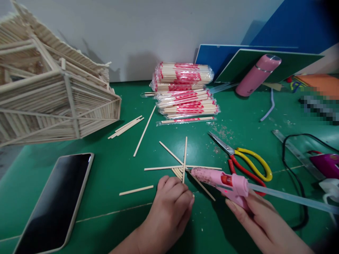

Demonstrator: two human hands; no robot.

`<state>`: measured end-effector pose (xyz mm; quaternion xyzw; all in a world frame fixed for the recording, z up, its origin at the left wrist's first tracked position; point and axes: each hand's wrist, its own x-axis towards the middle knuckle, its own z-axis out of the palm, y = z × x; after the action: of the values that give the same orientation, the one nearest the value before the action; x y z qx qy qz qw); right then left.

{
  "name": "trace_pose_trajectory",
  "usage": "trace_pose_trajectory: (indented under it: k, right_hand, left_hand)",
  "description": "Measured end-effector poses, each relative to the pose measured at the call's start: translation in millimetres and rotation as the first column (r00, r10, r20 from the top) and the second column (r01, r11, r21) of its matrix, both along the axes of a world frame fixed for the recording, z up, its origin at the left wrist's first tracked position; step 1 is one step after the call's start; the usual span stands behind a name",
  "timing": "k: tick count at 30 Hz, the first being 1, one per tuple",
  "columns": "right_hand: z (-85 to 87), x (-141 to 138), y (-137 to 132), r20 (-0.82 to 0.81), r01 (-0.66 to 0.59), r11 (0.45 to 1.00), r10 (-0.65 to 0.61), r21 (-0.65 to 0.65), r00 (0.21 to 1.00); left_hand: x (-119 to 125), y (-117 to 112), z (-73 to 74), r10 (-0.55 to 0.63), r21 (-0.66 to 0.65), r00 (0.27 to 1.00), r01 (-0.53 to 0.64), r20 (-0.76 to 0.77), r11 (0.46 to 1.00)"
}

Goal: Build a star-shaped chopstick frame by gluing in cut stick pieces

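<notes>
My right hand [261, 217] is wrapped round the grip of a pink hot glue gun [222, 180], whose small red light is lit. A long clear glue stick [288, 197] runs out of its back. The gun's nozzle is at the point where several thin wooden sticks [160, 168] cross in a star shape on the table. My left hand [172, 201] is closed over the near ends of the star's sticks, knuckles up. Its fingertips are mostly hidden. A short loose wooden stick [136, 190] lies left of this hand.
Scissors [253, 162] with yellow and red handles lie to the right, near a ruler [293, 150] and black cord [296, 176]. Wrapped chopstick packs [185, 93] and a pink flask [258, 76] stand behind. A stick-built model house [69, 102] and phone [55, 201] occupy the left.
</notes>
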<state>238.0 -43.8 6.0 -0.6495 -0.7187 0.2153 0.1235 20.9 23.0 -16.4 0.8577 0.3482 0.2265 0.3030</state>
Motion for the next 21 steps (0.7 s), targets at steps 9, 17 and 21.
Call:
trace_pose_trajectory:
  k: [9,17,21]
  right_hand:
    - [1.0,3.2,0.2,0.011,-0.011,1.000,0.011,0.028,1.000]
    - [8.5,2.9,6.0,-0.066,0.037,0.997,-0.042,-0.069,0.997]
    - [9.4,-0.1,7.8,-0.125,0.026,0.990,-0.044,-0.140,0.991]
  left_hand:
    - [0.7,-0.1,0.0,0.002,0.010,1.000,-0.002,-0.019,1.000]
    - [-0.6,-0.2,3.2,0.051,0.030,0.996,-0.054,0.073,0.998]
    - [-0.1,0.2,2.6,0.079,0.009,0.994,-0.080,0.070,0.997]
